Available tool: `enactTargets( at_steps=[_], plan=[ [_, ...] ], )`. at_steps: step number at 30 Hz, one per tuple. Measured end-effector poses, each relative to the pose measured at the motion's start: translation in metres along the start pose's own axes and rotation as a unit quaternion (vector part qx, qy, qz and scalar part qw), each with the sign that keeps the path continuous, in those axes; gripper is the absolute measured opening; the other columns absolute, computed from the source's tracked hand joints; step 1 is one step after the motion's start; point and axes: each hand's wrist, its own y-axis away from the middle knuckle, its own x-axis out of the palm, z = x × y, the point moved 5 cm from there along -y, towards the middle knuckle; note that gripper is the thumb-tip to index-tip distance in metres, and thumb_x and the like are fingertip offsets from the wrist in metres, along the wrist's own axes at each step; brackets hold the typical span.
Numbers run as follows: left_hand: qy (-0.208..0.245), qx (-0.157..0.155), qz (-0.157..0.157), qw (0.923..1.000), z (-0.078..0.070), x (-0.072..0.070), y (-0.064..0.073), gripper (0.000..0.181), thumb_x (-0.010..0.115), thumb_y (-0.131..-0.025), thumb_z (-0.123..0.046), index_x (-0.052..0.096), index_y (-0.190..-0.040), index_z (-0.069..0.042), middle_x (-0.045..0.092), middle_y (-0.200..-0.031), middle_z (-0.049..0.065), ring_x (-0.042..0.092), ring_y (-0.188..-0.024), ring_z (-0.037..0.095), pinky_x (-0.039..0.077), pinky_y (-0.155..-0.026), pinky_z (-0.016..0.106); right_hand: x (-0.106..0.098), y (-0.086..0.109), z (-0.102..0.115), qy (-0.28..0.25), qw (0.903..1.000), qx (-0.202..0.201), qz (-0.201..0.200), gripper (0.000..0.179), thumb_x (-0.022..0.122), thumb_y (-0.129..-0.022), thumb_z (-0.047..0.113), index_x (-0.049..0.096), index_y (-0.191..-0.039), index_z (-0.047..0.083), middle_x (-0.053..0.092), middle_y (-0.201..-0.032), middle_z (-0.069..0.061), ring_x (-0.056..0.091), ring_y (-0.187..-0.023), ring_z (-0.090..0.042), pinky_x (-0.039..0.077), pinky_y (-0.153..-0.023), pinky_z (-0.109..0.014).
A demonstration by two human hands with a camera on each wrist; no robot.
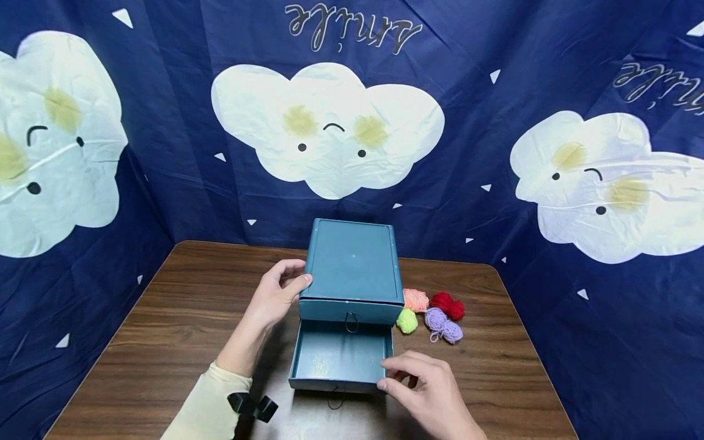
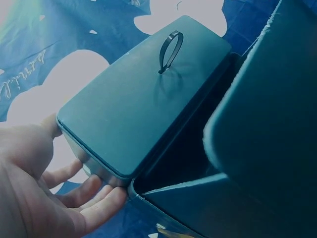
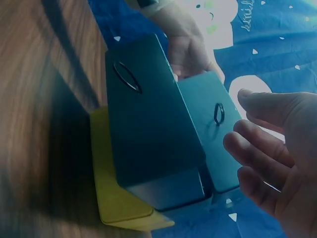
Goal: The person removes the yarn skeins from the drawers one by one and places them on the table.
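A teal two-drawer box [image 1: 354, 260] stands on the table, its lower drawer [image 1: 341, 351] pulled out with the inside bare. The upper drawer [image 2: 143, 104] is closed and has a dark loop pull [image 2: 171, 52]. My left hand [image 1: 280, 293] holds the box by its left side, thumb near the top edge and fingertips against the side wall. My right hand [image 1: 420, 385] is beside the front right corner of the lower drawer. In the right wrist view its fingers are loosely bent, thumb apart, with nothing between them; contact with the drawer cannot be told.
Right of the box lie small yarn bundles: peach yarn [image 1: 415, 300], red yarn [image 1: 447, 305], lime yarn [image 1: 407, 321] and lilac yarn [image 1: 442, 325]. A yellow part [image 3: 121, 198] shows under the drawer in the right wrist view. Blue cloud-print cloth [image 1: 467, 183] hangs around the wooden table [image 1: 181, 293].
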Motion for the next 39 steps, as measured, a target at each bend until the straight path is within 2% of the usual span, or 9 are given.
enactTargets(
  at_steps=[5, 10, 19, 24, 28, 36, 39],
  plan=[
    [0.001, 0.000, 0.001, 1.0000, -0.001, 0.002, -0.002, 0.046, 0.068, -0.100, -0.023, 0.055, -0.140, -0.005, 0.057, -0.136, 0.017, 0.059, -0.105, 0.016, 0.052, -0.083, 0.027, 0.008, 0.002, 0.002, -0.014, 0.9995, -0.024, 0.012, 0.021, 0.082, -0.088, 0.020, 0.077, -0.107, 0.028, 0.070, -0.086, 0.016, 0.062, -0.072, 0.002, 0.051, -0.056, -0.019],
    [-0.001, 0.002, -0.001, 1.0000, -0.001, 0.002, -0.003, 0.045, 0.069, -0.100, -0.023, 0.056, -0.140, -0.005, 0.057, -0.136, 0.017, 0.059, -0.105, 0.016, 0.052, -0.082, 0.027, 0.016, 0.004, 0.001, -0.029, 0.9986, -0.027, 0.034, 0.018, 0.081, -0.090, 0.020, 0.077, -0.107, 0.024, 0.072, -0.086, 0.015, 0.063, -0.073, 0.004, 0.051, -0.057, -0.018],
    [0.000, 0.001, 0.001, 1.0000, 0.000, 0.002, -0.001, 0.047, 0.069, -0.100, -0.024, 0.055, -0.141, -0.005, 0.057, -0.137, 0.017, 0.059, -0.107, 0.016, 0.053, -0.083, 0.028, 0.032, 0.009, -0.004, -0.057, 0.9948, -0.004, 0.084, 0.018, 0.078, -0.092, 0.023, 0.078, -0.110, 0.018, 0.073, -0.089, 0.015, 0.065, -0.076, 0.004, 0.054, -0.059, -0.020],
    [0.004, -0.001, -0.003, 1.0000, 0.000, 0.002, -0.001, 0.046, 0.069, -0.100, -0.023, 0.055, -0.140, -0.005, 0.057, -0.137, 0.017, 0.059, -0.108, 0.017, 0.053, -0.083, 0.028, 0.039, 0.012, -0.006, -0.063, 0.9928, 0.000, 0.102, 0.019, 0.078, -0.093, 0.022, 0.078, -0.111, 0.015, 0.075, -0.090, 0.009, 0.065, -0.077, 0.005, 0.054, -0.059, -0.018],
    [0.001, 0.000, -0.003, 1.0000, 0.000, 0.002, 0.000, 0.046, 0.069, -0.100, -0.023, 0.055, -0.140, -0.005, 0.057, -0.137, 0.017, 0.059, -0.106, 0.016, 0.053, -0.082, 0.027, 0.044, 0.014, -0.009, -0.062, 0.9896, 0.032, 0.126, 0.022, 0.077, -0.094, 0.027, 0.078, -0.113, 0.015, 0.077, -0.093, 0.006, 0.065, -0.079, 0.005, 0.054, -0.061, -0.019],
    [0.002, -0.003, -0.004, 1.0000, 0.000, 0.001, 0.001, 0.047, 0.069, -0.100, -0.023, 0.055, -0.141, -0.005, 0.056, -0.137, 0.016, 0.059, -0.106, 0.015, 0.053, -0.083, 0.029, 0.055, 0.016, -0.016, -0.063, 0.9755, 0.112, 0.178, 0.024, 0.076, -0.094, 0.033, 0.078, -0.115, 0.020, 0.077, -0.095, 0.012, 0.066, -0.080, 0.005, 0.056, -0.068, -0.021],
    [0.001, -0.004, -0.002, 1.0000, 0.000, 0.001, 0.001, 0.048, 0.069, -0.100, -0.024, 0.054, -0.142, -0.005, 0.056, -0.138, 0.016, 0.058, -0.107, 0.016, 0.053, -0.084, 0.030, 0.058, 0.016, -0.017, -0.054, 0.9736, 0.121, 0.186, 0.024, 0.075, -0.094, 0.033, 0.078, -0.114, 0.021, 0.075, -0.094, 0.015, 0.064, -0.078, 0.006, 0.055, -0.066, -0.020]
  ],
)
